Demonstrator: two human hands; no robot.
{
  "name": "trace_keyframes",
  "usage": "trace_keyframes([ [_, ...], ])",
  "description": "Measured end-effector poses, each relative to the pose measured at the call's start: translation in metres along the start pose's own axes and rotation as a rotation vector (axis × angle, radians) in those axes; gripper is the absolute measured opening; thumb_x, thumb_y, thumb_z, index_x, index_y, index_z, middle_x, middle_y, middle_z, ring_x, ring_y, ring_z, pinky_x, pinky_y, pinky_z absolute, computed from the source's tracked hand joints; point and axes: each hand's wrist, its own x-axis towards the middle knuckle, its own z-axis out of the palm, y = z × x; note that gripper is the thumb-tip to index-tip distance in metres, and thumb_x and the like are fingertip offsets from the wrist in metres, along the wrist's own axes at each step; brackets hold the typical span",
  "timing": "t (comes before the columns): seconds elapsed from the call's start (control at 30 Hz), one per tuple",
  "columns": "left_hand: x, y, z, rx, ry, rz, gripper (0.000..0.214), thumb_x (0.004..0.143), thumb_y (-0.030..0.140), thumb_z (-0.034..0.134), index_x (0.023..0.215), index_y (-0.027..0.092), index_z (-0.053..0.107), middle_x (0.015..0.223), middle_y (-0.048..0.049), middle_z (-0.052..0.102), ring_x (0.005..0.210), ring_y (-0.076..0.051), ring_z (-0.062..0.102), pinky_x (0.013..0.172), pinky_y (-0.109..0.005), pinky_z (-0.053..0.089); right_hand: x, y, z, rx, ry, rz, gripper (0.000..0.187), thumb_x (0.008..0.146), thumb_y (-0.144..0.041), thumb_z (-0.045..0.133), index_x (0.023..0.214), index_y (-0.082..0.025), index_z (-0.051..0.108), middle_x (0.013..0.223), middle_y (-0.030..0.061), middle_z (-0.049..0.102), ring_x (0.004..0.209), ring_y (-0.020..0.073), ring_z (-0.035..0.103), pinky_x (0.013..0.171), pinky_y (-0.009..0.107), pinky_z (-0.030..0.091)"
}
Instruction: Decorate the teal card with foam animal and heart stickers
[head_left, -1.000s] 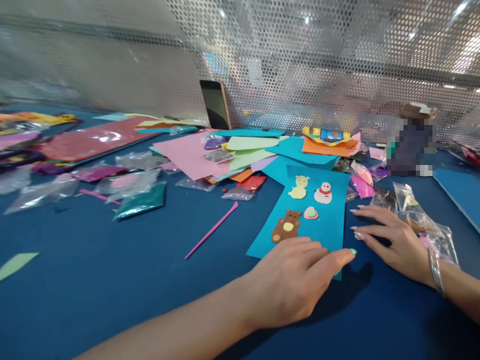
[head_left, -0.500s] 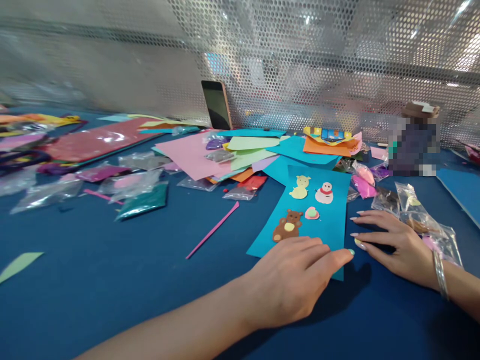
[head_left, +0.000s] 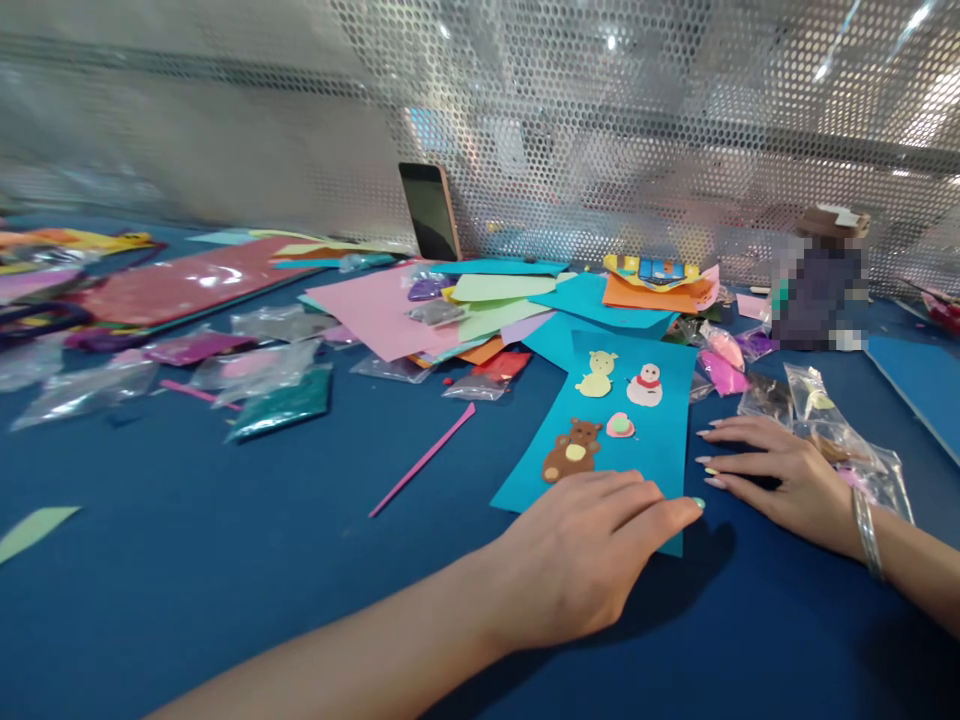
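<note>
Covering one end: the left hand (head_left: 577, 560), back upward, lies over the blue sheet (head_left: 652, 455), much as a second ago; its fingers are bent out of sight, so I cannot tell what they press or pinch. The thumb reaches past the sheet's right edge.
Right hand: the right hand (head_left: 791, 480) stays just beside that edge, fingers spread with small gaps, tips toward the sheet. A tiny yellow spot (head_left: 710, 471) now shows plainly among the tips; whether material or nail colour, I cannot tell.
Figures: yellow animal (head_left: 597, 374), snowman (head_left: 645, 386), brown bear (head_left: 574, 452) and pink-and-green piece (head_left: 620, 426) keep their places, so the layout seems undisturbed and the small change is at the right fingertips.
Right side: clear bags (head_left: 840, 440) crowd behind the right hand, by the bracelet (head_left: 868, 535).
Left side: a pink stick (head_left: 422, 460) and a teal packet (head_left: 281, 405) lie on the counter (head_left: 247, 560).
Behind: loose coloured paper (head_left: 367, 305) meets the sheet's far end; a phone (head_left: 430, 212) leans against the perforated panel (head_left: 570, 130).
In the way: the left hand hides the sheet's near end.
</note>
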Motion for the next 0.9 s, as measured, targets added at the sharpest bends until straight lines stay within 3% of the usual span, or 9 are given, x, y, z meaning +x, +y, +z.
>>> trace_keyframes([
  [0.07, 0.001, 0.0, -0.001, 0.009, 0.006, -0.009, 0.03, 0.086, 0.002, 0.031, 0.105, 0.012, 0.052, 0.081, -0.0057, 0.062, 0.072, -0.014, 0.058, 0.063, -0.025, 0.049, 0.002, -0.003, -0.003, 0.091, 0.001, 0.088, 0.019, 0.086, -0.024, 0.052, 0.09, -0.024, 0.071, 0.104, 0.0057, 0.066, 0.105, 0.0233, 0.056, 0.089, 0.043, 0.048],
  [0.23, 0.004, 0.0, -0.005, 0.076, 0.045, -0.022, 0.031, 0.088, 0.008, 0.028, 0.106, 0.011, 0.053, 0.076, -0.0061, 0.058, 0.066, -0.014, 0.055, 0.056, -0.023, 0.045, 0.01, -0.033, -0.014, 0.548, -0.042, 0.489, 0.016, 0.08, -0.034, 0.061, 0.089, -0.027, 0.071, 0.106, 0.0032, 0.065, 0.097, 0.0198, 0.061, 0.084, 0.034, 0.051],
  [0.3, 0.004, 0.001, -0.005, 0.108, 0.111, -0.014, 0.024, 0.089, 0.013, 0.034, 0.105, 0.012, 0.052, 0.073, -0.0043, 0.056, 0.063, -0.014, 0.054, 0.054, -0.023, 0.043, 0.013, -0.048, -0.013, 0.729, -0.065, 0.552, 0.016, 0.079, -0.035, 0.062, 0.087, -0.026, 0.072, 0.104, 0.003, 0.066, 0.093, 0.0178, 0.062, 0.084, 0.03, 0.051],
  [0.47, 0.003, -0.001, 0.002, 0.166, 0.273, -0.023, 0.016, 0.088, 0.027, 0.048, 0.098, 0.015, 0.054, 0.065, 0.0008, 0.052, 0.056, -0.011, 0.052, 0.047, -0.022, 0.038, 0.018, -0.069, 0.003, 0.993, -0.089, 0.591, 0.011, 0.077, -0.033, 0.065, 0.076, -0.026, 0.073, 0.098, 0.0017, 0.067, 0.092, 0.0156, 0.061, 0.085, 0.025, 0.047],
  [0.9, 0.0, -0.01, 0.004, 0.158, 0.256, -0.021, 0.011, 0.087, 0.021, 0.051, 0.093, 0.017, 0.06, 0.059, 0.0033, 0.049, 0.047, -0.008, 0.044, 0.044, -0.019, 0.035, 0.02, -0.068, 0.016, 1.102, -0.052, 0.601, 0.013, 0.077, -0.034, 0.064, 0.079, -0.025, 0.073, 0.088, 0.0027, 0.066, 0.085, 0.0144, 0.06, 0.076, 0.024, 0.049],
])
